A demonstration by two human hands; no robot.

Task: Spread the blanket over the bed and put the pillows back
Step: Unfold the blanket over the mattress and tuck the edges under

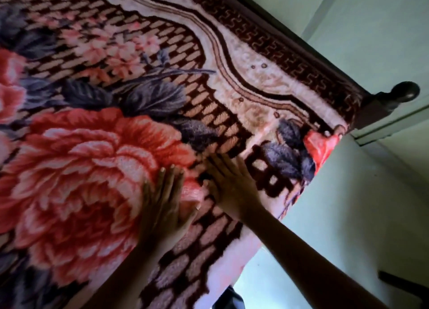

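Left grip [162, 204] and right grip [229, 188] lie flat, fingers straight, holding nothing, on the plush rose-patterned blanket [81, 164].

Bed carrying a single floral blanket

The bed [371, 116], of which only a dark wooden corner post [383, 104] with a round knob [405, 92] is showing, is carrying a plush blanket [209, 60] that is lying spread across its top. The blanket's patterned border is running along the bed edge leading to the post, and one side is draping over the mattress edge.
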